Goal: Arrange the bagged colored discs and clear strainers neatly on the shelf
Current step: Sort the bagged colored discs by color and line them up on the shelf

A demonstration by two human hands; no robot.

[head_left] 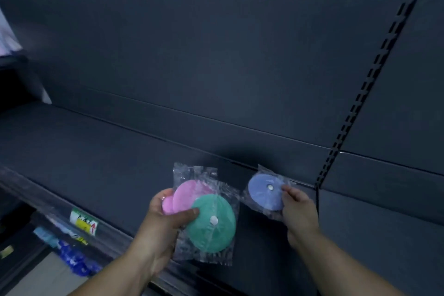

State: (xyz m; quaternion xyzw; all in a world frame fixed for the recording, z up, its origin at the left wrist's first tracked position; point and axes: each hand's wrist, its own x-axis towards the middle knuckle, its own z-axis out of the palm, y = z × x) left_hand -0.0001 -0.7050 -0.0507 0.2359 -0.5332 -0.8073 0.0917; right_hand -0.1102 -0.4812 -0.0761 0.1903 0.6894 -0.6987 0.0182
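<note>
My left hand [165, 218] grips a fanned stack of clear bags over the dark shelf [101, 158]. On top lies a bagged green disc [211, 223] with a white centre button. Behind it show a bagged pink disc [185, 196] and a second pink one [168, 204] under my thumb. My right hand [298, 209] pinches the right edge of a bagged blue disc [264, 193], held near the shelf's back right. No clear strainers are in view.
A slotted black upright [365, 94] runs up the back panel at right. A yellow and green price label [84, 222] sits on the shelf's front rail. Blue packaged goods [72, 257] lie on a lower level at the left.
</note>
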